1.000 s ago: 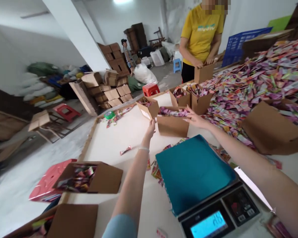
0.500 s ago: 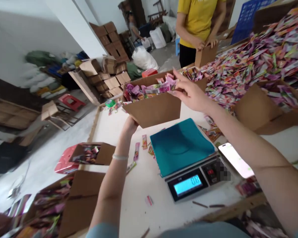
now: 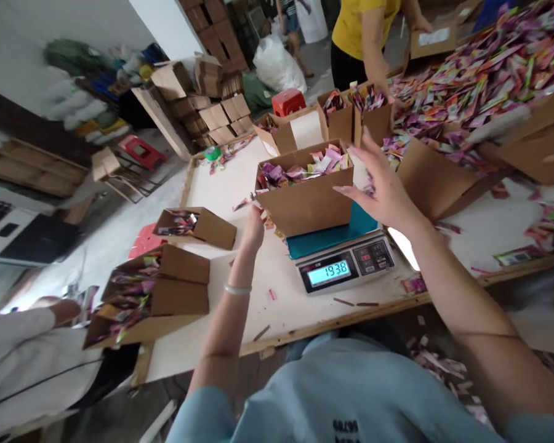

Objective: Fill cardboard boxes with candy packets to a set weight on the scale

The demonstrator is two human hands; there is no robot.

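A cardboard box (image 3: 307,206) filled with small pink and purple wrapped packets (image 3: 300,172) rests on the teal-covered pan (image 3: 364,223) of a digital scale. The lit display (image 3: 329,272) appears to read 193.8. My left hand (image 3: 255,226) is at the box's left corner, fingers pointing up along it and partly hidden; whether it touches the cardboard is unclear. On the other side, my right hand (image 3: 388,187) is open, thumb and fingers spread near the box's right end, holding nothing.
Packet-filled boxes stand at the table's left edge (image 3: 180,280) and the back (image 3: 339,120). A large packet heap (image 3: 493,80) lies at the right, near a person in yellow (image 3: 357,37). A phone (image 3: 404,246) lies by the scale. Another person's sleeve (image 3: 18,329) shows at left.
The box has come down onto the scale, and its reading has risen from about 0.8. My right hand has moved off the packets to the box's right side. The view has shifted.
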